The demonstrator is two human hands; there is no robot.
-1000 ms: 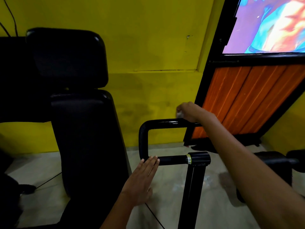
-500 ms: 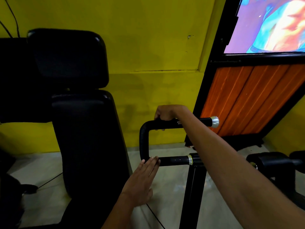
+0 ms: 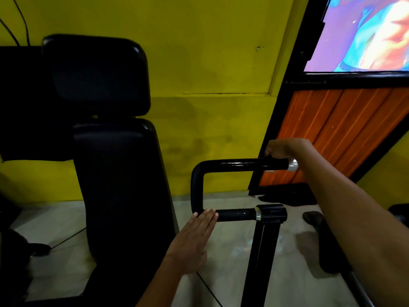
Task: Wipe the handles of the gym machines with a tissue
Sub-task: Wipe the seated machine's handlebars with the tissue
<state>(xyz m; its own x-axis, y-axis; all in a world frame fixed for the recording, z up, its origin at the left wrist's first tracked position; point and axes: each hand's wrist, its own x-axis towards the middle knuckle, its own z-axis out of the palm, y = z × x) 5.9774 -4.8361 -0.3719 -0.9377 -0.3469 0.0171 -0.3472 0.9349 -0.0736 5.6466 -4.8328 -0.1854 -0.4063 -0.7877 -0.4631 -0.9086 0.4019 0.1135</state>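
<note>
A black U-shaped machine handle [image 3: 232, 163] stands in the middle, with a chrome cap [image 3: 292, 165] on its upper bar's right end. My right hand [image 3: 282, 149] sits curled over that upper bar just left of the cap. The tissue is hidden inside the fist. My left hand [image 3: 194, 235] is flat with straight fingers, its fingertips touching the lower bar [image 3: 234, 214] near the bend.
A black padded seat back [image 3: 119, 185] and headrest [image 3: 95, 74] stand to the left. The handle's black post [image 3: 259, 258] runs down to the grey floor. On the right are an orange slatted panel [image 3: 345, 134], a screen [image 3: 363, 34] and another black machine part [image 3: 327, 244].
My right hand slid left along the upper bar to the bend, then back right to the chrome cap. The left hand has stayed on the lower bar.
</note>
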